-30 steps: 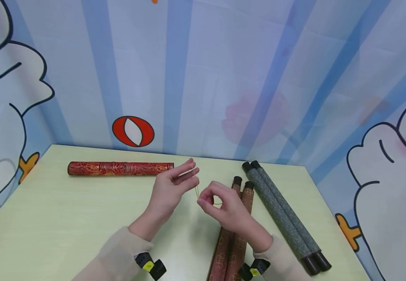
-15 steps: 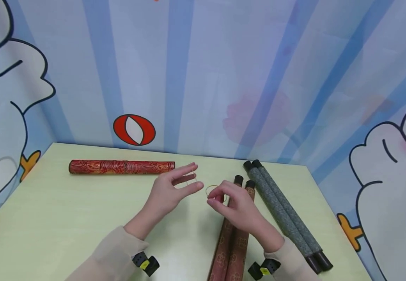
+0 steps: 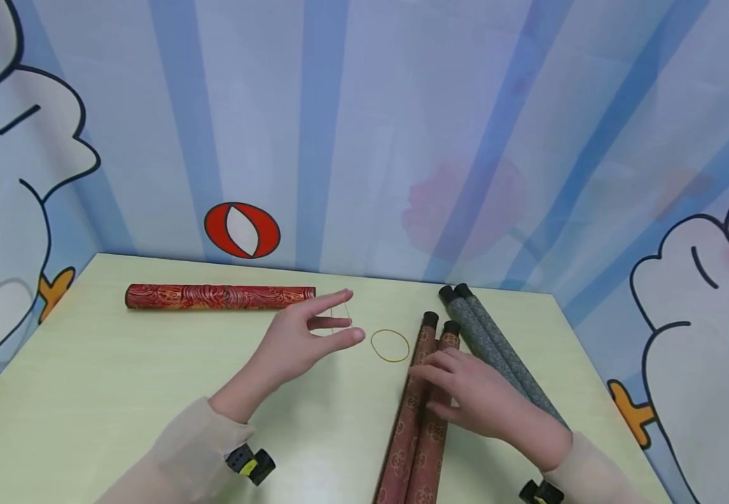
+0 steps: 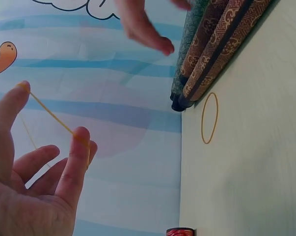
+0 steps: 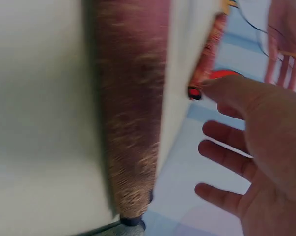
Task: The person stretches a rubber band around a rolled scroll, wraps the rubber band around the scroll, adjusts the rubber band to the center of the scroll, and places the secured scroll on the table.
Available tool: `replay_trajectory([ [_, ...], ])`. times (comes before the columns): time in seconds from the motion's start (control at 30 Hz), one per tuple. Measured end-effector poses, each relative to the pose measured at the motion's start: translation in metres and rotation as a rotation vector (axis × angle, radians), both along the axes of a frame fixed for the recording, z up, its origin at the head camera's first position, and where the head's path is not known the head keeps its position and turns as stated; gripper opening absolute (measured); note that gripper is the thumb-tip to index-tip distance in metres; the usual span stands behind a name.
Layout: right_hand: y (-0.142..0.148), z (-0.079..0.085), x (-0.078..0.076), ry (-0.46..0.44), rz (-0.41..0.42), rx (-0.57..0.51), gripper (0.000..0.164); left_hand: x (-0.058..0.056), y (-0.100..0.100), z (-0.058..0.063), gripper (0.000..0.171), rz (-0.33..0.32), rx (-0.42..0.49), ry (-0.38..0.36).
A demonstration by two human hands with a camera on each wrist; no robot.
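My left hand [image 3: 297, 337] is held above the table with thumb and fingers spread. A thin yellow rubber band [image 4: 52, 114] is stretched between its thumb and fingers. Another yellow rubber band [image 3: 392, 361] lies as a loose loop on the table, between my two hands. Over the pair of brown patterned scrolls [image 3: 402, 451] hovers my right hand [image 3: 477, 392], fingers loosely bent and gripping nothing. In the right wrist view its fingers [image 5: 226, 137] stand apart from the nearer brown scroll [image 5: 133, 108], which is blurred.
A red patterned scroll [image 3: 213, 297] lies crosswise at the back left of the pale table [image 3: 118, 392]. Two grey-green scrolls [image 3: 496, 336] with black ends lie slanted on the right, partly behind my right hand. A printed cloth backdrop [image 3: 364, 140] stands behind and at the sides.
My right hand has let go of the loose rubber band, which now lies on the table, and has moved right over the brown scrolls. The left hand's fingers have spread its band wider.
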State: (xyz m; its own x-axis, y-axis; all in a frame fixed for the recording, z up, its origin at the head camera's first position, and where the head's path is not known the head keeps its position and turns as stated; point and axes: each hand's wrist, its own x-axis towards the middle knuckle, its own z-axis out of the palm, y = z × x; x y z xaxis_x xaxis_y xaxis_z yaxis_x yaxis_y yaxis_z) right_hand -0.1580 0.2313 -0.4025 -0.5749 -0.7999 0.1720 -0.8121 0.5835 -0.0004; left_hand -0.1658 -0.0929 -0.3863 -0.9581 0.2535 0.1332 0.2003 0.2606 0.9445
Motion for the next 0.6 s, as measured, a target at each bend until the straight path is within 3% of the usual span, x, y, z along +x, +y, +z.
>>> replay_trajectory([
  [0.13, 0.014, -0.007, 0.010, 0.061, 0.059, 0.159, 0.100, 0.000, -0.006, 0.000, 0.067, 0.024, -0.022, 0.023],
  [0.23, 0.016, -0.016, 0.015, 0.103, 0.096, 0.254, 0.122, 0.001, -0.008, 0.000, 0.066, 0.039, -0.036, 0.038],
  [0.4, 0.009, -0.031, 0.016, 0.176, 0.178, 0.284, 0.120, 0.002, -0.007, 0.001, 0.065, 0.056, -0.044, 0.047],
  [0.6, 0.000, -0.032, 0.012, 0.227, 0.236, 0.338, 0.110, 0.005, -0.006, 0.001, 0.061, 0.086, -0.041, 0.069],
])
